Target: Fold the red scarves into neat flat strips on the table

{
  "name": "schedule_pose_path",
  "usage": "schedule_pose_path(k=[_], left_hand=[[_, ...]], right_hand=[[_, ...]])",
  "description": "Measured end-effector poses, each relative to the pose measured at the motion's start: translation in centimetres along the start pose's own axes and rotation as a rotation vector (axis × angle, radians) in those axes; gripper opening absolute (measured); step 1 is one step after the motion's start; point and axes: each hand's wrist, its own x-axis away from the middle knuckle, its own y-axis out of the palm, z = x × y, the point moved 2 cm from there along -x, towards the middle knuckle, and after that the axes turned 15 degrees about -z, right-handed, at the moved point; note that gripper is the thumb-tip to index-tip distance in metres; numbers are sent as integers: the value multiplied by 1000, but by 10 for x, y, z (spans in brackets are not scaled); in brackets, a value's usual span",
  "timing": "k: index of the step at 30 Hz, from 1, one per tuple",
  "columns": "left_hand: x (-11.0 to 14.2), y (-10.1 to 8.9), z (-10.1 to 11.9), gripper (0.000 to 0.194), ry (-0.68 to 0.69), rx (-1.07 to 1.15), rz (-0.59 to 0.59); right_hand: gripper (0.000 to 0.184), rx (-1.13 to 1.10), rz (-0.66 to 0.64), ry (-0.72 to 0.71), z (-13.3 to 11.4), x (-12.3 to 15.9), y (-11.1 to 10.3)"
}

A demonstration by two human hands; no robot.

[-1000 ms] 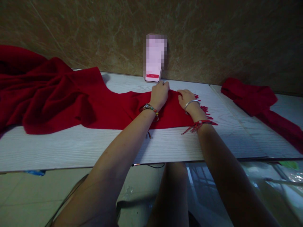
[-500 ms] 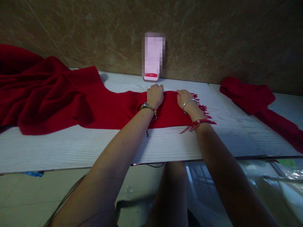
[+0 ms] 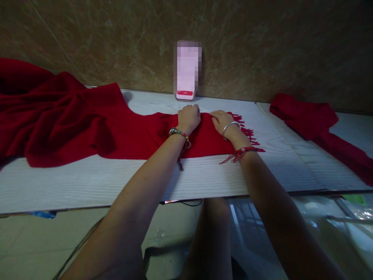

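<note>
A red scarf (image 3: 131,136) with a fringed right end lies along the white wood-grain table (image 3: 87,182). Its right part is flat, while the left part is bunched in loose folds. My left hand (image 3: 189,118), with a beaded bracelet at the wrist, is curled closed on the scarf near its far edge; its fingertips are hidden. Just to the right, my right hand (image 3: 222,119) rests on the cloth beside the fringe (image 3: 249,134), fingers stretched out and pointing left. A silver bangle and a red cord bracelet circle that wrist.
Against the brown marbled wall (image 3: 262,50) leans a phone (image 3: 186,70), its screen blurred out. A second dark red cloth (image 3: 309,120) lies folded on the table at the right. Below the front edge are my leg, a dark cable and clear plastic (image 3: 317,210).
My right hand has slid slightly left across the scarf, towards my left hand, baring more of the fringe. My left hand and the scarf have hardly moved.
</note>
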Motion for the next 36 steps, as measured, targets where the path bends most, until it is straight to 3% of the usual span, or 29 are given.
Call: schedule_pose_path(k=[5,8,13,16,20,24,30,36], left_hand=[[0,-16,8,32,53,-1,104],[-3,-15,9,32,90,-16,138],[-12,4,-2,34,3,-59,31],[-12,7,-5,37,-23,-69,35],[-8,4,-1,37,28,-22,46],[-11,6,1,31,143,3,-16],[-14,7,-2,28,146,32,-4],[-9,5,0,30,128,55,7]], right_hand=[[44,-1,31,-23,1,0,-3],[46,-3,42,-20,2,0,-3],[46,6,-13,39,2,-1,1],[47,0,-14,41,2,0,3],[47,-9,-13,43,0,2,1],[47,5,-25,61,1,1,-2],[42,20,66,34,8,-3,-3],[39,40,59,72,9,-15,-2]])
